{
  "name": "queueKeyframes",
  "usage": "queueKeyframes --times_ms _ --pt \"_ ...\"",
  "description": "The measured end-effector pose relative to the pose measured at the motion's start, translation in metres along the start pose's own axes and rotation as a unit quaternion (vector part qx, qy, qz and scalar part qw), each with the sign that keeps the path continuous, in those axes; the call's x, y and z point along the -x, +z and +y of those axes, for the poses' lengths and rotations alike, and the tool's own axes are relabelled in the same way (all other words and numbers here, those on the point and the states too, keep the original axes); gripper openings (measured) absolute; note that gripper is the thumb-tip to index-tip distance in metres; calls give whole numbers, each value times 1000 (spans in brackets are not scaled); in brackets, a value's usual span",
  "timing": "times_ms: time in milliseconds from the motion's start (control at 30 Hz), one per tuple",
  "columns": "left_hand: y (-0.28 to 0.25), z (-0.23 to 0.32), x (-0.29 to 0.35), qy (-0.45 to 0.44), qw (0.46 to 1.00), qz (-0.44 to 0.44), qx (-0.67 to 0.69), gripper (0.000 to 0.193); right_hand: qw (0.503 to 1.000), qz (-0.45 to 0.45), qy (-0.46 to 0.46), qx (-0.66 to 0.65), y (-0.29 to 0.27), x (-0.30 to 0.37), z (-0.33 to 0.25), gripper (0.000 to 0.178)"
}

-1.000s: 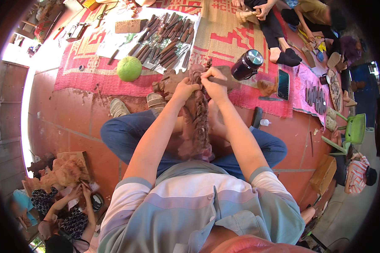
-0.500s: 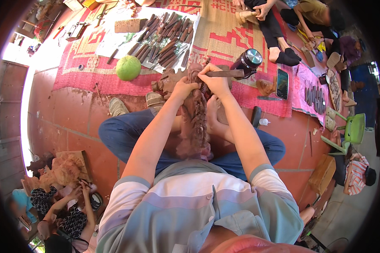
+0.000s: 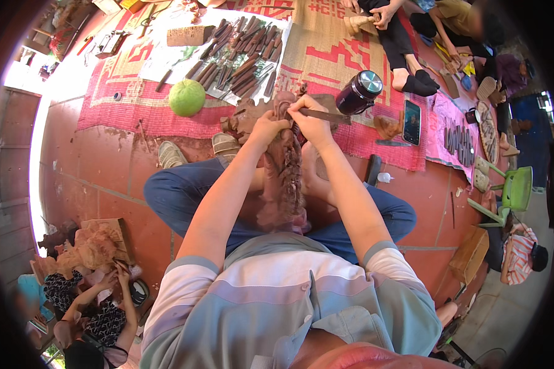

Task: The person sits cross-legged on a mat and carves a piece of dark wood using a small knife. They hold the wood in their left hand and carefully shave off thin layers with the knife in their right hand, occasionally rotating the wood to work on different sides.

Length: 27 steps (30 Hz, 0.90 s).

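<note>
A reddish-brown wooden carving of a figure stands between my legs, its rounded head away from me. My left hand grips the carving's upper left side, fingers closed round it, with the thumb near the head. My right hand is closed on a carving chisel, whose dark handle sticks out to the right. The chisel's tip meets the carving near its head, mostly hidden by my fingers. Beyond the carving lies a rough brown piece of wood.
Several dark-handled chisels lie on a white sheet beside a wooden block. Nearby are a green round fruit, a dark flask and a phone. Other people work around me; a green stool stands at right.
My right hand and the chisel have shifted slightly, the handle now tilting more down to the right. My left hand stays on the carving.
</note>
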State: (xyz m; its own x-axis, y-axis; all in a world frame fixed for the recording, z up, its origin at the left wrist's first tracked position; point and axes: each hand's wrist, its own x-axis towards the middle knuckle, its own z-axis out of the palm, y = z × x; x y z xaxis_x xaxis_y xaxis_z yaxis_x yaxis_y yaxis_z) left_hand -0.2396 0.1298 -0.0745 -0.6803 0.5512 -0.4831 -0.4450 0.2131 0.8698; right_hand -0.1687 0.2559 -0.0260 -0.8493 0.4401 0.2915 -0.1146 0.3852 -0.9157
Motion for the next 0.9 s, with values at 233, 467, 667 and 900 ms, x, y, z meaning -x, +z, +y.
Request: queueKeyframes --times_ms 233,467,667,900 --pt "0 -8 -7 3 1000 21 -13 55 983 -4 79 -164 -3 -4 23 11" --pt "-2 -5 -3 -10 1000 20 14 56 995 -66 12 74 -3 -17 -18 12" --pt "5 6 6 2 1000 -4 29 56 989 -61 16 132 -20 -42 -19 10" --pt "9 14 11 -19 999 -12 49 61 948 -256 19 189 -9 -61 -31 13"
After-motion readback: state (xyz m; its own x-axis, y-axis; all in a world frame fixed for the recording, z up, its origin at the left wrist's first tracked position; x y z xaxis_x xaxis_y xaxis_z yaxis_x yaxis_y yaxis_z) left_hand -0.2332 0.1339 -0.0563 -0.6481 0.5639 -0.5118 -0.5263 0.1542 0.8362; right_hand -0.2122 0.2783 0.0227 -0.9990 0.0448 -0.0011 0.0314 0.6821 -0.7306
